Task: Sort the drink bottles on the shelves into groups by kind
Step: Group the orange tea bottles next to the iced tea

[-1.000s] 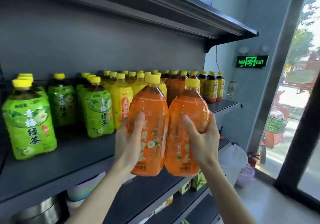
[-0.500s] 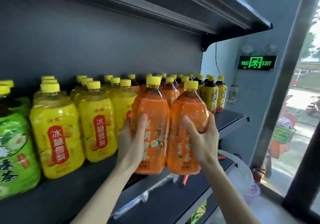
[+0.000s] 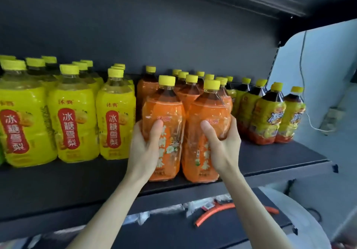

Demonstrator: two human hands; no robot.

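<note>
I see yellow pear-drink bottles (image 3: 73, 125) at the left end of the dark shelf (image 3: 280, 162). At the shelf's middle, the left hand (image 3: 143, 152) curls round the left orange bottle (image 3: 170, 111), thumb across its label. The right hand (image 3: 224, 148) grips the right orange bottle (image 3: 208, 113) the same way. Both bottles are upright at the shelf's front edge, ahead of more orange bottles (image 3: 146, 90). Dark tea bottles (image 3: 266, 119) fill the shelf's right end.

A dark grey shelf (image 3: 270, 158) backed by a dark panel (image 3: 173, 36); pale blue wall (image 3: 328, 65) at right.
</note>
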